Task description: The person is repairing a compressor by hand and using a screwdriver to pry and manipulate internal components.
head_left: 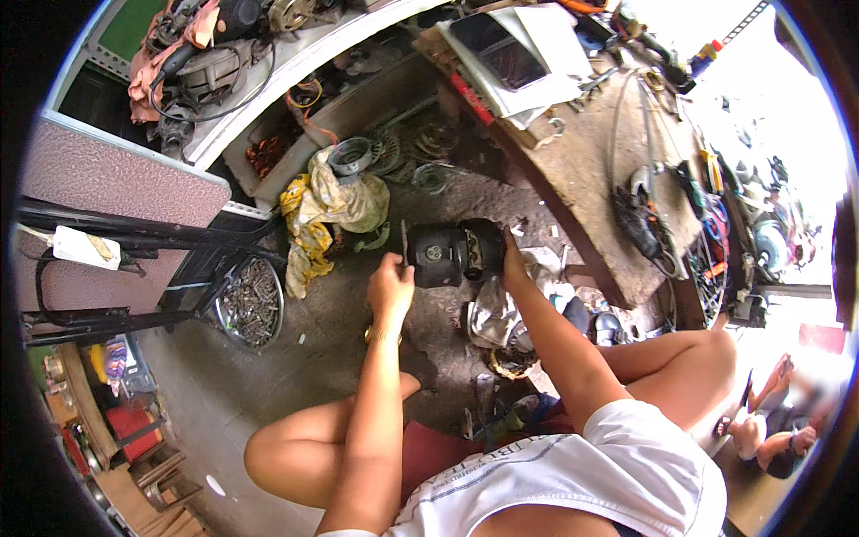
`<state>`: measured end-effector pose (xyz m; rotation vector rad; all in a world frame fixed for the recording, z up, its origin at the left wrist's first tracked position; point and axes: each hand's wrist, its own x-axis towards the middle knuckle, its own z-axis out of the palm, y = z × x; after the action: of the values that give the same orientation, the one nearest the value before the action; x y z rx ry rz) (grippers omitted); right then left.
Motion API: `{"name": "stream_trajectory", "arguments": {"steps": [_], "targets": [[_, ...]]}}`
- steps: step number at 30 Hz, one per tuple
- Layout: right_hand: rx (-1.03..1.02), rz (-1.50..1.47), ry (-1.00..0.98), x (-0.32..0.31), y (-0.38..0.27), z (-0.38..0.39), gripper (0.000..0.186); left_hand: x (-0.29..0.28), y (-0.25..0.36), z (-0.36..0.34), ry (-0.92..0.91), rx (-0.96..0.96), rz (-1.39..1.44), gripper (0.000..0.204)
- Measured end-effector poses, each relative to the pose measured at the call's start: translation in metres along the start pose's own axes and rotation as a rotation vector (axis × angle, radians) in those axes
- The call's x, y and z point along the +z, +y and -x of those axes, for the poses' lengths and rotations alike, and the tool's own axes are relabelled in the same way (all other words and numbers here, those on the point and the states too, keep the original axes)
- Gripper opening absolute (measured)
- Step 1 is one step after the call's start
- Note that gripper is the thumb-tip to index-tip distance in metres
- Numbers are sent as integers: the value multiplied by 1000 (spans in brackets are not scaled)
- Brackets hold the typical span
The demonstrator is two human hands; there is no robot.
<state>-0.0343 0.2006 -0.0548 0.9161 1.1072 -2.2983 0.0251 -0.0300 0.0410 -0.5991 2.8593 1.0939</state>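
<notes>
A black cylindrical motor housing is held up in front of me, above the floor. An opening in its right half shows light-coloured parts inside, perhaps windings. My right hand grips its right end. At its left end my left hand is closed around a thin dark flat piece that points away from me. Whether this piece is a tool or part of the housing, I cannot tell. Yellow-and-white cloths lie beyond, with a grey metal ring on top.
To the left stands a round basin full of small metal pieces. A wooden bench with papers, cables and tools rises at the far right. Shoes and rags lie near my right leg. Another person sits at the right edge.
</notes>
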Motion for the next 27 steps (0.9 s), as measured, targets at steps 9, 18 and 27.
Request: {"name": "stream_trajectory", "arguments": {"steps": [9,18,27], "targets": [[-218,722,5,-3,-1,21,89,26,30,-4,169,11,-333,31],[-158,815,-230,-47,56,75,95,7,7,-32,-61,349,-568,32],[-1468,1377,719,-43,-235,229,21,1,3,-28,-72,176,-474,29]]}}
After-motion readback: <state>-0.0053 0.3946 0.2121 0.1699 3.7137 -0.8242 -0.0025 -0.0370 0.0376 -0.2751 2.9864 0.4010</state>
